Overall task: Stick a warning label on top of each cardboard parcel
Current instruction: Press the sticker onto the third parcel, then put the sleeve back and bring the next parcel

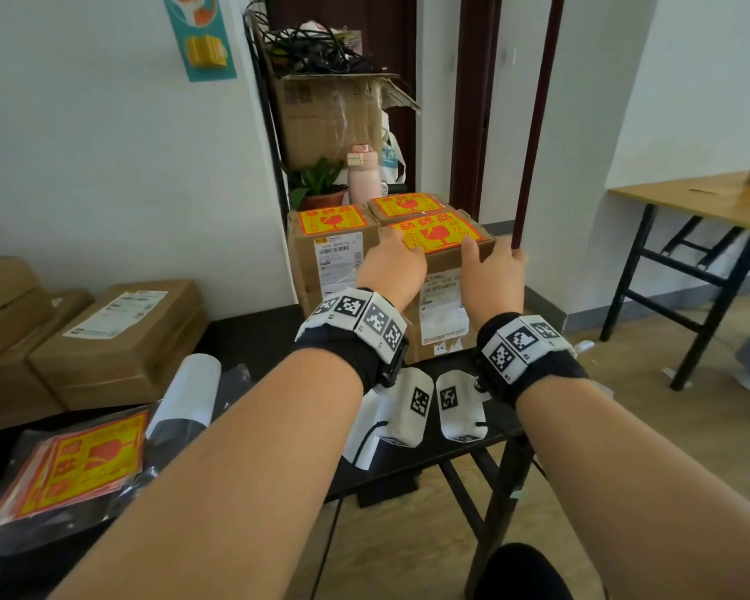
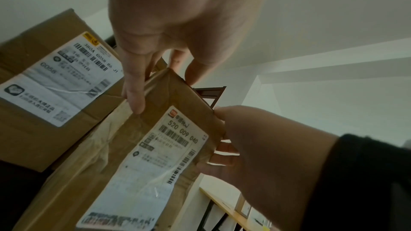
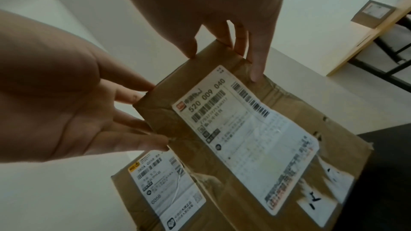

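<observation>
A black table point(image 1: 252, 339) with a matte top carries a cluster of brown corrugated cardboard parcels, their seams sealed with glossy clear tape. The nearest parcel point(image 1: 442, 292), a rectangular box with a white printed shipping slip point(image 1: 444, 313) on its front face, stands at the table's right end. A rectangular yellow warning label point(image 1: 438, 233) with a red broken-glass emblem lies flat on its top. Two more boxes behind and left of it, the left parcel point(image 1: 330, 270) and the rear parcel point(image 1: 408, 207), each bear the same kind of label on top. Flat unlabelled parcels point(image 1: 118, 339) of similar creased cardboard sit at the table's left end.

The left hand point(image 1: 392, 266) lies with straight fingers spread over the label's left edge, the little finger down the box's front left corner. The right hand point(image 1: 492, 268) likewise presses with straight, parted fingers at the label's right edge, the thumb resting on the top. Neither hand grips anything.

A stack of spare labels point(image 1: 74, 465) in a crinkled clear plastic sleeve rests at the near left of the table, beside a white roll of backing paper point(image 1: 189, 391).
</observation>
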### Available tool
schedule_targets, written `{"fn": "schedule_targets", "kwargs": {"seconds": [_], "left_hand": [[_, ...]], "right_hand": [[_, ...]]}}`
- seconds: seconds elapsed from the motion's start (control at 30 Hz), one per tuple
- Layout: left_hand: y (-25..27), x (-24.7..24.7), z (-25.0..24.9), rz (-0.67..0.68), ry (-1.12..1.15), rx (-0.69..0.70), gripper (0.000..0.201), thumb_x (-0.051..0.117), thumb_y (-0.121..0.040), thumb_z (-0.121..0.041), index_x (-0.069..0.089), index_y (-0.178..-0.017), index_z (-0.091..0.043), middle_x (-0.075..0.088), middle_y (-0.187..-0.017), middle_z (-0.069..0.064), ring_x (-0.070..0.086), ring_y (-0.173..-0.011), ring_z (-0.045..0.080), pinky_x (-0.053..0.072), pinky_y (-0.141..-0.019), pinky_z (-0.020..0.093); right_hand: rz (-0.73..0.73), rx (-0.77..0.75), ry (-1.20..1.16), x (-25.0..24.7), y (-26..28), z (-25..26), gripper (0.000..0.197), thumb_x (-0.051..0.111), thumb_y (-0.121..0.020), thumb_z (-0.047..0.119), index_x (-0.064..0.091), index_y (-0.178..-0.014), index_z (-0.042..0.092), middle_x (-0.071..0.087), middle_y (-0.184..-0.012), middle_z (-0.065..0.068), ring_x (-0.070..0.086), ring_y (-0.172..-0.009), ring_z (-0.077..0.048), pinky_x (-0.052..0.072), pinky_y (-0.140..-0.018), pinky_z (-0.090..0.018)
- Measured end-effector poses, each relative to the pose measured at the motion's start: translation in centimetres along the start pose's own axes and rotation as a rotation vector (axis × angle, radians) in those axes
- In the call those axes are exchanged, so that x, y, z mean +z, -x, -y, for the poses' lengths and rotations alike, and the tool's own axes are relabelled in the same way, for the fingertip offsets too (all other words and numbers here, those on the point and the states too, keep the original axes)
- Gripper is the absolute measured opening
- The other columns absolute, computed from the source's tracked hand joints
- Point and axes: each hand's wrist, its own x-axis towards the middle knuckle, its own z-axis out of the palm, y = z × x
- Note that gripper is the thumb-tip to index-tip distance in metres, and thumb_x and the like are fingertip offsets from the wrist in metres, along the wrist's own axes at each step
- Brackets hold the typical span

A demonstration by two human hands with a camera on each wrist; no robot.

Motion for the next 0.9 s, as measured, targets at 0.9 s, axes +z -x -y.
{"fn": "schedule_targets", "kwargs": {"seconds": [0.9], "left_hand": [[-1.2,-8.5,4.7,-0.283,-0.098,0.033,0.037,0.039,-0.100,-0.020,0.053,-0.134,-0.013,0.058,-0.132,0.009,0.056,-0.118,0.026,0.040,-0.088,0.028]], "right_hand": [[0.013,-0.341,-0.048,2.5,3.1,5.2,0.045,0.054,-0.093,0.013,0.045,-0.136,0.020,0.043,-0.139,-0.006,0.042,-0.128,-0.023,0.041,-0.105,-0.037]]}}
